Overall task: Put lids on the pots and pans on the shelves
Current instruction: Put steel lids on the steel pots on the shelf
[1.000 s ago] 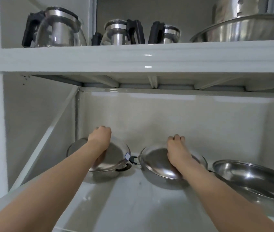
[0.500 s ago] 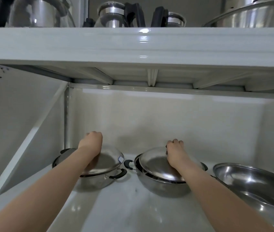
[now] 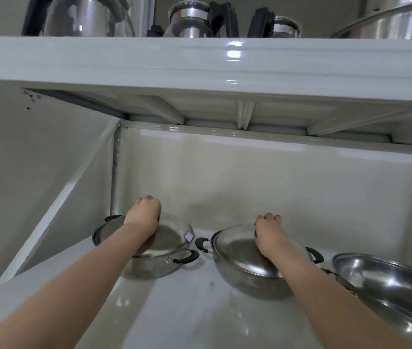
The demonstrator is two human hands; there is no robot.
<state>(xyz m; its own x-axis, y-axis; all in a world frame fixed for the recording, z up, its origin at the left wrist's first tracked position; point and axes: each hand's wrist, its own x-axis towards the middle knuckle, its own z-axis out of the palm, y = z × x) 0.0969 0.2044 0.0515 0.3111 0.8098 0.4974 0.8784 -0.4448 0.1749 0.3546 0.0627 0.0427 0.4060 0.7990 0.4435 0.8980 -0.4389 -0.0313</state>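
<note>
Lower white shelf point(image 3: 174, 311): left hand point(image 3: 144, 215) clenched on the knob of the domed steel lid point(image 3: 172, 238) over the left black-handled steel pot point(image 3: 154, 267). Right hand point(image 3: 270, 233) grips the shiny steel lid point(image 3: 237, 253), sitting tilted on the middle steel pot point(image 3: 247, 283). Uncovered steel pan point(image 3: 389, 280) at right.

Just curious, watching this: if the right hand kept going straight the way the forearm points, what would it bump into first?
Probably the shelf's pale back wall. The right hand grips the lid of the middle pot; nothing shows beyond, though depth is unclear.
</note>
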